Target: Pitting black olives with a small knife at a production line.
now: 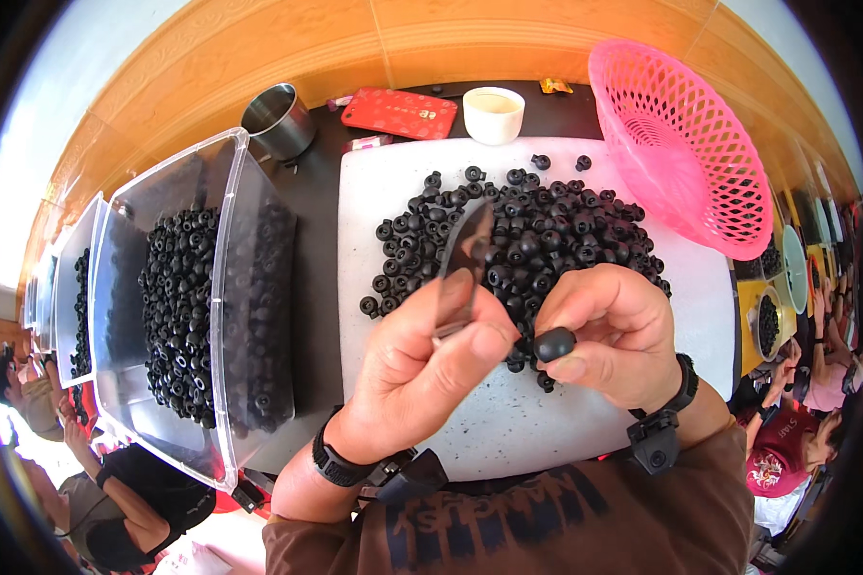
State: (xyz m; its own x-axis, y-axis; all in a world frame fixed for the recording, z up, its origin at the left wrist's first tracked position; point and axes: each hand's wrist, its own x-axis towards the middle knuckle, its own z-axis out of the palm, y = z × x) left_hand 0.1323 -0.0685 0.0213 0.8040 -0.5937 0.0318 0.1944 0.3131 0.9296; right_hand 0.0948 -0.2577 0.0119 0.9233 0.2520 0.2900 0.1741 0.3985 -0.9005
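Note:
My left hand is closed around a knife, its shiny, curved blade pointing up and away; the handle is hidden in the hand. Close by on the right, my right hand pinches a smooth, round black part between thumb and fingers. The two hands nearly meet over the near side of a heap of small black round parts, many with a hole or a neck. This heap lies on a white board dusted with dark crumbs. Each wrist wears a black strap with a small device.
Left of the board stands a clear plastic bin with many black parts inside. Along the back are a metal cup, a red phone case, a white cup and a pink basket. Other people sit at both sides.

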